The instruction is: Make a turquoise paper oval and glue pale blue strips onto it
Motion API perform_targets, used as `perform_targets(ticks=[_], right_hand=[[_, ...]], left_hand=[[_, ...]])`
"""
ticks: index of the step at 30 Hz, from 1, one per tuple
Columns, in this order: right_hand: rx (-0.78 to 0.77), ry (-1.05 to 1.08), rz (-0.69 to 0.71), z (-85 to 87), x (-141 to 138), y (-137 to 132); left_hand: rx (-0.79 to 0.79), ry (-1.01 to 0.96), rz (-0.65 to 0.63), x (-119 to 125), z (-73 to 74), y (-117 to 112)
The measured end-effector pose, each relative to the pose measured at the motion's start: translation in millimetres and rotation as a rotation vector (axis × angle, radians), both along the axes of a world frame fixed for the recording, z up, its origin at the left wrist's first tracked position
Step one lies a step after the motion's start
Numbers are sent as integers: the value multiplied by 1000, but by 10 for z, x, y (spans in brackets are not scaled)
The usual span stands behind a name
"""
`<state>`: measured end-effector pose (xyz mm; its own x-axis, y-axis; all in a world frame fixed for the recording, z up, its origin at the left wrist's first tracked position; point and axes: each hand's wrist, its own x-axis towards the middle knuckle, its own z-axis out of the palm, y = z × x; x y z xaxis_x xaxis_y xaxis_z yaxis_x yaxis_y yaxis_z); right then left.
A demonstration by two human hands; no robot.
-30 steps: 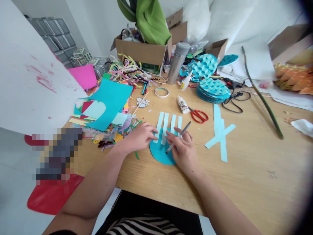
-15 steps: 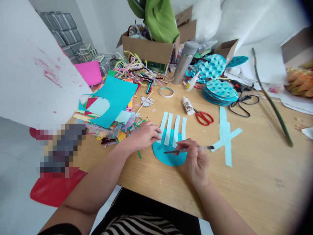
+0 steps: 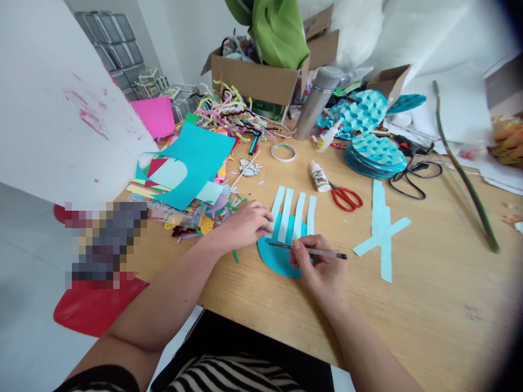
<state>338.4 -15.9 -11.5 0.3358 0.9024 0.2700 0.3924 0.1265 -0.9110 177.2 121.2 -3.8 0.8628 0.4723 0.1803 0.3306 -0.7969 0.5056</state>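
Note:
A turquoise paper disc [image 3: 274,260] lies on the table with several pale-blue paper strips [image 3: 299,212] laid over it, their far ends jutting past its edge. My left hand [image 3: 250,224] rests at the disc's left side, fingers loosely bent and touching the leftmost strip; it grips nothing. Held in my right hand [image 3: 321,267] is a slim pen [image 3: 327,253] with a dark tip, pointing left over the disc below the strips. Whether the tip touches the paper, I cannot tell. My right hand covers the disc's right part.
Right of my hands, more pale strips [image 3: 382,231] lie crossed. Beyond are red-handled scissors [image 3: 346,198], a white bottle [image 3: 319,177], a tape roll [image 3: 283,153], honeycomb paper discs [image 3: 376,155] and a steel flask [image 3: 318,103]. Coloured paper [image 3: 208,149] and scraps pile up left; a green stem [image 3: 466,169] lies right.
The pen has shifted up the disc, its tip now nearer the strips' lower ends. My left hand stays at the disc's left side. The whole view has shifted slightly.

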Motion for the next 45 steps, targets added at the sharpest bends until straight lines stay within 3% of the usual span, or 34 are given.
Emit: perform_targets(ticks=[6, 45], right_hand=[[-30, -73, 14, -84, 9, -7], [-4, -122, 113, -89, 5, 4]], left_hand=[[-6, 0, 7, 8, -9, -5], [25, -2, -3, 3, -16, -2]])
